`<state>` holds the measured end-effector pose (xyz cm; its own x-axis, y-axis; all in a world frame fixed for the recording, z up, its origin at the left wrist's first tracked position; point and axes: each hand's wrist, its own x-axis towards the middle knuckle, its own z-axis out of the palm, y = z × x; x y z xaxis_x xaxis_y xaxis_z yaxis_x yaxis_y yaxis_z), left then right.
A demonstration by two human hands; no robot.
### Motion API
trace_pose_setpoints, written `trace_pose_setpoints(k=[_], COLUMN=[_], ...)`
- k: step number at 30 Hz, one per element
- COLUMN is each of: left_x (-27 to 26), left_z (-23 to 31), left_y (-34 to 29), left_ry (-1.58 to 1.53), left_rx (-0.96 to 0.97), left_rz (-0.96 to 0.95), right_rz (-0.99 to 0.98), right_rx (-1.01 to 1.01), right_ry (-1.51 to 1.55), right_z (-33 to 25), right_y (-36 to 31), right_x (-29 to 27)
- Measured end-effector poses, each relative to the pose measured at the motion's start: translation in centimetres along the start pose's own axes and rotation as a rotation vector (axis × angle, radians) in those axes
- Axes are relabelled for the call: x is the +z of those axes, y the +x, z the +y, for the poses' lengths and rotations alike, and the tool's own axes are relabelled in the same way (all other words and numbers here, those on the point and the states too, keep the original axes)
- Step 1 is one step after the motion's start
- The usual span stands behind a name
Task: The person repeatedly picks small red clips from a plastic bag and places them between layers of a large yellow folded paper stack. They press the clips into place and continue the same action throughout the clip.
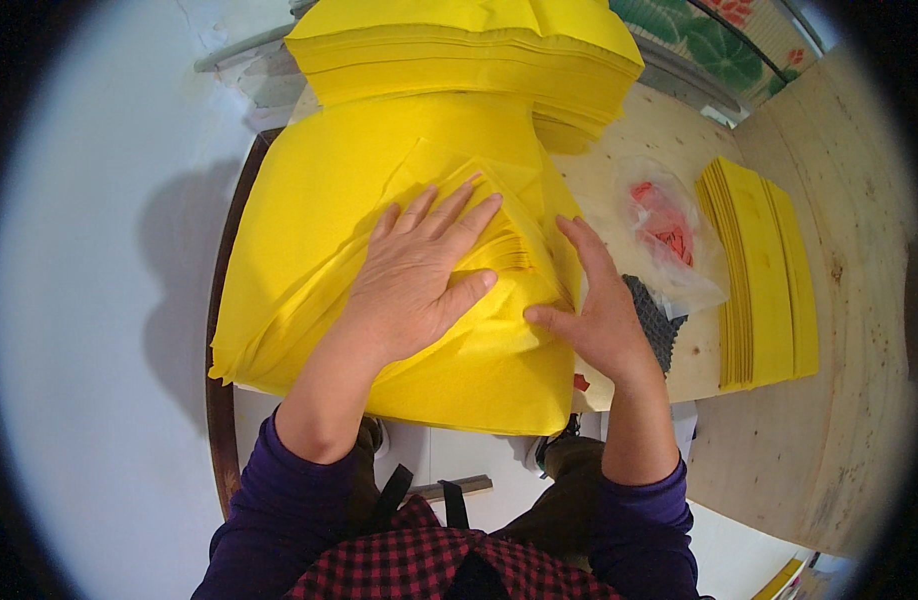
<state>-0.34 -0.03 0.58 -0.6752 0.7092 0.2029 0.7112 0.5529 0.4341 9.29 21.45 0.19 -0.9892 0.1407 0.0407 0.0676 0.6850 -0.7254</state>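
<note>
- Over the bench's (669,125) near edge hangs a stack of yellow, felt-like sheets (299,220), its upper layers rumpled into soft folds.
- Flat across it, the left hand (414,270) has its fingers slightly spread.
- By its right side, the right hand (604,315) holds thumb and forefinger apart.
- Toward the bench's right edge: a crinkly translucent plastic bag (669,225), then a narrow layered yellow bundle (764,280).
- Toward the far edge: a thick yellow pile (459,65).

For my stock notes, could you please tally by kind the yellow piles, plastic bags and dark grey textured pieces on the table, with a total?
Yellow piles: 3 (back pile, middle pile under the left hand, right-side pile, counted as one)
Clear plastic bag: 1
Dark grey textured piece: 1
Total: 5
</note>
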Motion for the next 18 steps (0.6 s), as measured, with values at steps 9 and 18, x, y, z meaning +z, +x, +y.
trace_pose_setpoints(k=[9, 18], left_x=[0.1, 0.0], left_z=[0.0, -0.1], left_y=[0.0, 0.1], left_ry=[-0.009, -0.006], left_rx=[-0.005, -0.007], left_rz=[0.005, -0.003], right_rz=[0.023, -0.023], right_rx=[-0.047, 0.0], right_ry=[0.086, -0.043], right_z=[0.3, -0.3], right_y=[0.1, -0.2], right_x=[-1.3, -0.3])
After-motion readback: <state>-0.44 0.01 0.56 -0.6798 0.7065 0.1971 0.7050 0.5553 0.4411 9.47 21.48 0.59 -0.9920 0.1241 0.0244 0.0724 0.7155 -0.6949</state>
